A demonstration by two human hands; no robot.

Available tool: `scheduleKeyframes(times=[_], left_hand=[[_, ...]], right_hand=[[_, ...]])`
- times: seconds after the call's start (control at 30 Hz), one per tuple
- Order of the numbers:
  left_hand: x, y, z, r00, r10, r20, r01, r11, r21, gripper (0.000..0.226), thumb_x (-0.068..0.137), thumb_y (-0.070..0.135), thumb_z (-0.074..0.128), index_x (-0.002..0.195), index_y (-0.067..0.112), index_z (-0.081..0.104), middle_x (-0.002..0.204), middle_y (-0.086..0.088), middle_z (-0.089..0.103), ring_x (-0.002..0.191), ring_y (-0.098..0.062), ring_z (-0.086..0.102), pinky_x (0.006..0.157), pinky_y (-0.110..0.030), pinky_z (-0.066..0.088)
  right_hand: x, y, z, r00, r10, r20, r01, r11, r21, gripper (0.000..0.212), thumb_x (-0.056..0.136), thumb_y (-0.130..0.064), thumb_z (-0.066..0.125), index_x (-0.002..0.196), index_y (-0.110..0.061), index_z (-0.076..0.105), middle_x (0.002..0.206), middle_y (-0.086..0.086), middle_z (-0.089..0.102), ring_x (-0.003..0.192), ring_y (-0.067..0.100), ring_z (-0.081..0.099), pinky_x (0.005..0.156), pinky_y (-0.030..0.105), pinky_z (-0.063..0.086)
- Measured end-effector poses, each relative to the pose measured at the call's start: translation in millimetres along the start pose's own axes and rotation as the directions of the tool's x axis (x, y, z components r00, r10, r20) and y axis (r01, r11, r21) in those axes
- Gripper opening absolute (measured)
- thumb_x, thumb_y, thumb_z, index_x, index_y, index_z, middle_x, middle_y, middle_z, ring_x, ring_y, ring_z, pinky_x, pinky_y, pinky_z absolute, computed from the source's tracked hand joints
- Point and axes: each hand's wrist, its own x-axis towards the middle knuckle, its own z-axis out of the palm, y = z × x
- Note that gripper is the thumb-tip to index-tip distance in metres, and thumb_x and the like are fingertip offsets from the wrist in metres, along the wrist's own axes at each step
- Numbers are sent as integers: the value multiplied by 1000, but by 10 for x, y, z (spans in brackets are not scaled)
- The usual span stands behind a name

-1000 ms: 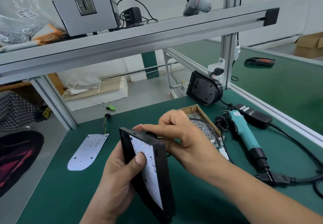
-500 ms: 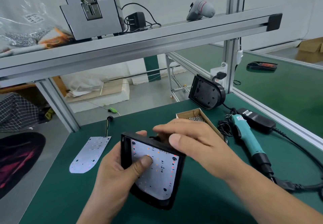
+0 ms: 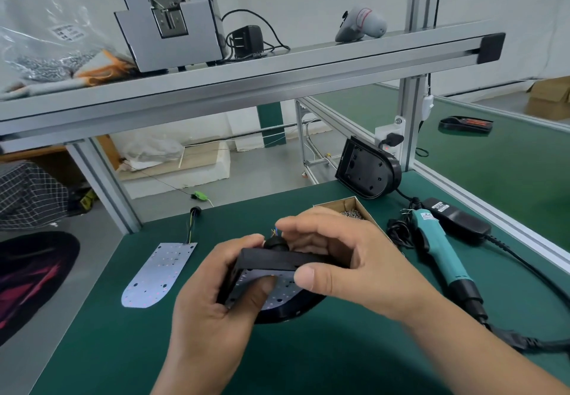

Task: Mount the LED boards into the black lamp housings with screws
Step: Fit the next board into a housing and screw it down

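Black plastic lamp housing [image 3: 271, 260], white LED board [image 3: 277, 292] inside, held over our green mat [image 3: 123, 348]: left hand [image 3: 209, 311] grips its left side, right hand [image 3: 348, 259] its far wall, nearer the teal electric screwdriver [image 3: 438, 249].

White wall [image 3: 308, 2], grey floor [image 3: 265, 175], aluminium-framed shelf [image 3: 277, 80], green-topped workbench [image 3: 123, 348], second green bench [image 3: 509, 166] beyond

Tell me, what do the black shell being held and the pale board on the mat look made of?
Black housing: probably moulded plastic, matte; dull even surface, crisp edges. Loose LED board: thin flat sheet, white-coated, dotted with holes; metal or circuit laminate, cannot tell.
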Motion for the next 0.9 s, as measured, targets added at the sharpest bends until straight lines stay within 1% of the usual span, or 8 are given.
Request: scheduleKeyframes(times=[0.17, 0.27, 0.4, 0.63, 0.73, 0.83, 0.87, 0.9], left_hand=[[-6, -3, 2, 999, 35, 30, -35, 999, 1, 52, 86, 12, 77, 128, 42, 64, 117, 14, 73, 106, -9, 71, 89, -11, 50], [-15, 1, 24, 999, 21, 41, -21, 1000, 14, 57, 84, 10, 78, 127, 45, 64, 117, 17, 73, 106, -7, 71, 89, -10, 50], [-25, 12, 62, 998, -13, 57, 12, 1000, 10, 64, 81, 5, 78, 125, 48, 65, 116, 21, 73, 107, -3, 71, 89, -7, 48], [-31, 59, 84, 976, -159, 150, 175, 979, -104, 54, 82, 6, 75, 120, 44, 70, 118, 12, 76, 113, -9, 71, 91, -10, 49], [-9, 29, 42, 931, -285, 230, 327, 928, -176, 46, 80, 13, 77, 114, 44, 75, 115, 8, 79, 107, -8, 73, 88, -13, 52], [-19, -43, 21, 830, -475, 292, 551, 780, -299, 39, 76, 19, 81, 110, 37, 78, 111, -1, 81, 104, -21, 77, 85, -28, 61], [-26, -79, 16, 794, -519, 315, 605, 725, -329, 36, 76, 16, 84, 109, 30, 79, 111, -7, 81, 105, -28, 78, 84, -34, 63], [-30, -124, 4, 760, -558, 334, 650, 666, -366, 34, 77, 12, 86, 109, 23, 80, 113, -12, 80, 105, -35, 77, 83, -38, 65]], right_hand=[[13, -38, -70, 991, 106, 86, -110, 993, 34, 47, 83, -5, 81, 129, -8, 71, 121, 6, 75, 116, 27, 72, 96, 33, 56], [15, -34, -87, 994, 90, 67, -92, 996, 23, 45, 82, -2, 80, 126, -2, 71, 117, 4, 70, 112, 26, 71, 98, 37, 56], [23, -23, -120, 995, 60, 74, -59, 998, -6, 40, 83, 1, 79, 122, 2, 72, 117, 16, 66, 108, 25, 71, 98, 38, 57], [30, 23, -184, 998, 28, 54, -20, 991, -134, 34, 84, -7, 81, 118, -2, 77, 112, 17, 68, 100, 18, 70, 91, 27, 53], [41, 26, -203, 995, 65, 70, -56, 991, -118, 34, 86, -27, 83, 117, -14, 80, 110, 16, 72, 99, 20, 71, 87, 28, 54], [76, 26, -367, 986, 117, -120, -133, 981, -138, 27, 95, -44, 71, 108, -23, 82, 98, 6, 79, 91, 18, 75, 78, 32, 58], [96, 39, -474, 961, 111, -253, -187, 935, -300, 25, 97, -48, 68, 101, -27, 80, 90, -1, 79, 81, 12, 73, 72, 33, 57], [113, 54, -608, 924, 77, -374, -277, 810, -517, 25, 97, -52, 66, 94, -30, 77, 81, -7, 76, 73, 7, 69, 67, 33, 54]])
